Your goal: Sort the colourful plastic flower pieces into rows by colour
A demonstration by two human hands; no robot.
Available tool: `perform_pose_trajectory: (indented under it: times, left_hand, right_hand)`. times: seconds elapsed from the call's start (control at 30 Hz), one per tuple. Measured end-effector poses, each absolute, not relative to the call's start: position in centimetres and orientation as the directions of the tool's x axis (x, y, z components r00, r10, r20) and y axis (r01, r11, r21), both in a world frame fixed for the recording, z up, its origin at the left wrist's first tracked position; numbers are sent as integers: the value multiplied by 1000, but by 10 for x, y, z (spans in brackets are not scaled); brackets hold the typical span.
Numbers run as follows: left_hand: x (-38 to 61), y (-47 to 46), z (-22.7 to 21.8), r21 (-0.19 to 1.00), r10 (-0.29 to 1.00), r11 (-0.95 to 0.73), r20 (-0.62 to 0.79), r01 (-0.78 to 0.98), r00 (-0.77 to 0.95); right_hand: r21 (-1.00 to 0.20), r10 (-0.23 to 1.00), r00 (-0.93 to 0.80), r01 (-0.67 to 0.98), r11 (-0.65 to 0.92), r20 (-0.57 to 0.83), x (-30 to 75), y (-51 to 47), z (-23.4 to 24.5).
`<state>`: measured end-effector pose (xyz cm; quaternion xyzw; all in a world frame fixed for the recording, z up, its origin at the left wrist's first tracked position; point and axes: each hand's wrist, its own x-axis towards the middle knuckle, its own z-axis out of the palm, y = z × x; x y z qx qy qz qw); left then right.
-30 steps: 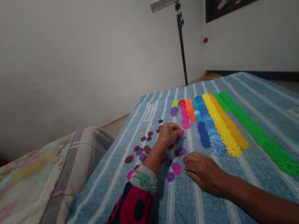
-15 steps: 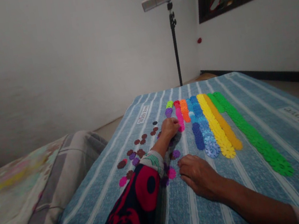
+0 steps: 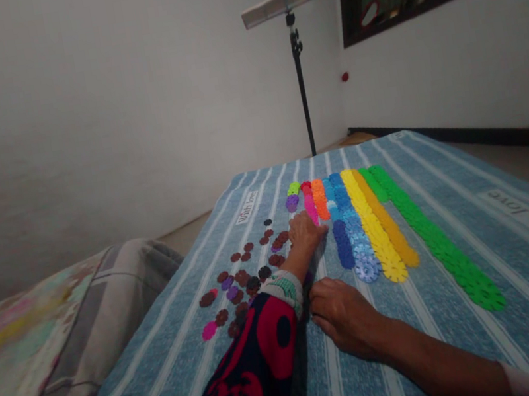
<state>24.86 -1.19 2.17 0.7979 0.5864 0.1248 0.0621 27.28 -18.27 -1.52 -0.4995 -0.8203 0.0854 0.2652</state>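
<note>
Resting curled, right hand [image 3: 341, 317]; extended, left hand [image 3: 304, 230] at pink row [image 3: 309, 203]; hands' grips hidden, cannot tell.

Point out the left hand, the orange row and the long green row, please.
Left hand [image 3: 303, 230], head view: its back.
Orange row [image 3: 320, 200], head view: its middle.
Long green row [image 3: 427, 234], head view: its middle.

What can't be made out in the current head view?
Head view, hidden or unclear:
1. Whether the left hand holds a disc near the pink row: its own back hides most of its fingers.
2. How many scattered discs there are: the left sleeve may cover some.
3. Whether anything lies beneath the right hand: its curled fingers block the view.
4. Most items at the window: too small and dark.
</note>
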Motion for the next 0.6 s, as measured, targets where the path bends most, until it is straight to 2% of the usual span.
perform_pose_trajectory:
  times: [0.37,0.6]
  left_hand:
    - [247,-8,16,289,944,-323,164,901,286]
    - [240,-6,13,388,948,-317,157,865,277]
  right_hand:
    - [-352,864,-377,800,485,333,273,-183,-10]
    - [-377,870,-364,795,476,332,272,-185,-9]
